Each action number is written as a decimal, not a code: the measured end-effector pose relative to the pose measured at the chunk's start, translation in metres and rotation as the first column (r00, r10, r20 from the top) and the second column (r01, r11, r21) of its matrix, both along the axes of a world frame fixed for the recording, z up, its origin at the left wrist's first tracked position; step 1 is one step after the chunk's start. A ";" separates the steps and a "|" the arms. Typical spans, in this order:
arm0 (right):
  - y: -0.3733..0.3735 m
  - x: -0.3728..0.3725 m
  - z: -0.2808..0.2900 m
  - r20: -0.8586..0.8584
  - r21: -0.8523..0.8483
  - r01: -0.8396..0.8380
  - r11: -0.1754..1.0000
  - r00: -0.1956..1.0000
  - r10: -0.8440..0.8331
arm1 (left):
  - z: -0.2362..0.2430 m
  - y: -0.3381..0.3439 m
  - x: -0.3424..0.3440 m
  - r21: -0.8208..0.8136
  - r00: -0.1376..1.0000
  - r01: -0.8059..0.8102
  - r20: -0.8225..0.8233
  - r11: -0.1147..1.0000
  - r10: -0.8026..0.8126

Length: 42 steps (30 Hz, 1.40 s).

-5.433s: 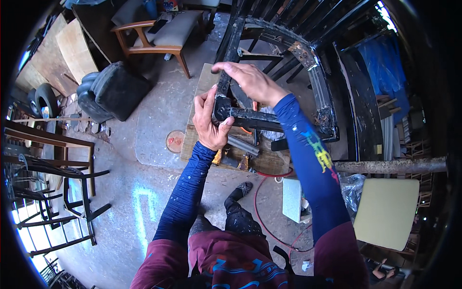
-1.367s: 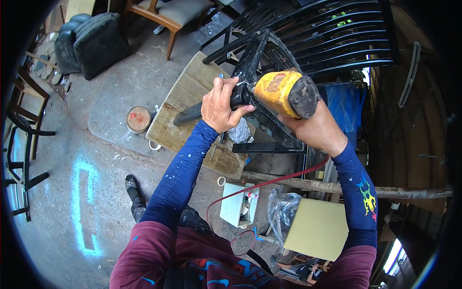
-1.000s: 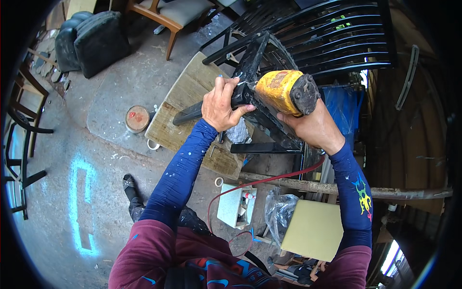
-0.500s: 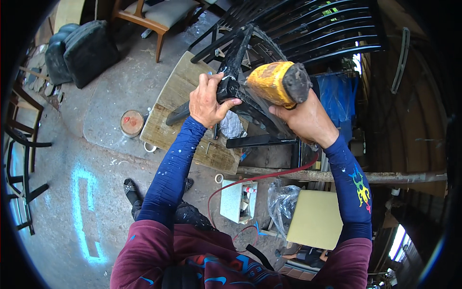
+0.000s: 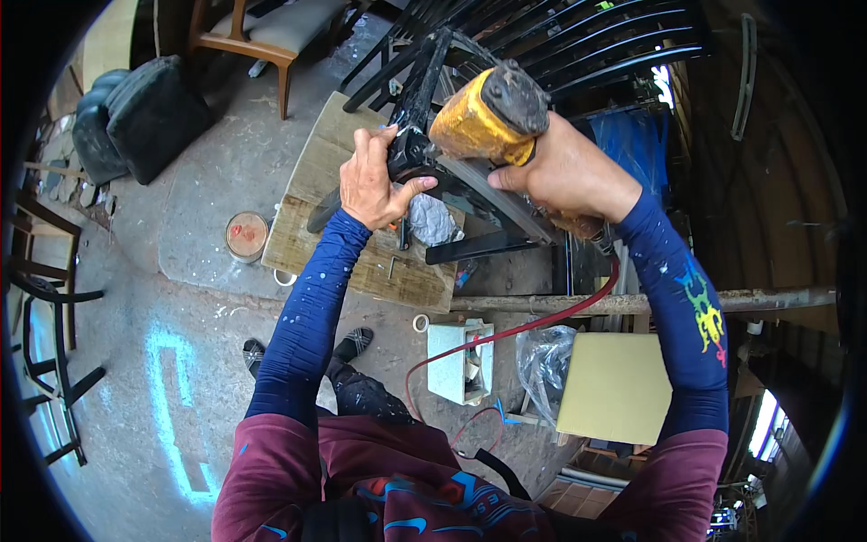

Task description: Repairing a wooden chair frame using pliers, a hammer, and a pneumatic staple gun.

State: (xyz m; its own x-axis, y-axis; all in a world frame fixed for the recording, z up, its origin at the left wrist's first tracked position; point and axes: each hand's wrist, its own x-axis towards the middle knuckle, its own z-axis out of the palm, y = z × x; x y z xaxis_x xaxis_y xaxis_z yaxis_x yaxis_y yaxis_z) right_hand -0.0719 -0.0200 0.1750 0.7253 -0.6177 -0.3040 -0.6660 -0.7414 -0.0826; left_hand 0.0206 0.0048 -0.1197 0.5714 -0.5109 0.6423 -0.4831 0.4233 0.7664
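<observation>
My left hand (image 5: 372, 183) grips the corner of a black wooden chair frame (image 5: 417, 108), its thumb stretched along the near side. The frame lies tipped over on a wooden worktop (image 5: 312, 176). My right hand (image 5: 569, 172) is wrapped round a worn yellow nail gun (image 5: 479, 116) with a dark cap. The gun is held above the frame, just right of my left hand; its nose is hidden. A red air hose (image 5: 542, 322) runs from the gun's handle end toward the floor. Near my left hand, a crumpled grey-white wad (image 5: 432, 219) rests on the worktop.
A round tin (image 5: 247, 235) stands left of the worktop. Nearer me are an open white box (image 5: 456, 361), clear plastic (image 5: 542, 357) and a yellowish panel (image 5: 616, 388). A black slatted piece (image 5: 596, 45) stands beyond the frame; black cushions (image 5: 144, 117) lie far left.
The nail gun in my right hand has moved away from me and slightly left, closer to the frame's corner. The hose has swung right with it. My left hand keeps its grip.
</observation>
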 end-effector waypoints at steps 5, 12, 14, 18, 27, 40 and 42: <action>0.008 0.036 0.009 -0.181 0.095 0.235 0.967 0.960 -0.216 | -0.002 0.003 0.001 0.028 1.000 0.026 -0.014 0.999 -0.026; 0.001 0.057 0.015 -0.290 0.083 0.242 0.967 0.934 -0.209 | 0.001 0.007 0.002 0.060 0.999 0.040 -0.022 0.997 -0.039; -0.001 0.065 0.018 -0.326 0.115 0.288 0.951 0.915 -0.237 | 0.000 0.005 0.001 0.048 0.998 0.052 -0.025 0.998 -0.051; 0.004 0.088 0.029 -0.401 0.103 0.289 0.952 0.888 -0.226 | 0.004 0.003 0.001 0.049 0.999 0.036 0.005 0.998 -0.036; 0.012 -0.021 -0.003 0.073 0.330 0.520 0.788 0.818 -0.571 | 0.001 0.000 -0.002 0.045 0.999 0.026 0.022 0.999 -0.027; 0.028 -0.095 -0.075 0.218 0.936 0.153 0.317 0.456 -0.863 | -0.002 0.007 0.003 0.066 0.998 0.065 0.002 0.996 -0.065; 0.029 -0.094 -0.076 0.236 0.932 0.128 0.338 0.493 -0.837 | -0.001 0.007 0.004 0.064 0.998 0.039 0.046 0.997 -0.042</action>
State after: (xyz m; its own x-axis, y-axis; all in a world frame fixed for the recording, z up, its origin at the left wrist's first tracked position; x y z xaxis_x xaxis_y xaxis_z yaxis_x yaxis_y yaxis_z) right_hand -0.1660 0.0094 0.0992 0.5406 -0.6855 -0.4877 -0.3521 0.3421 -0.8712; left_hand 0.0243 0.0113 -0.1211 0.5191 -0.5732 0.6340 -0.5025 0.3953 0.7689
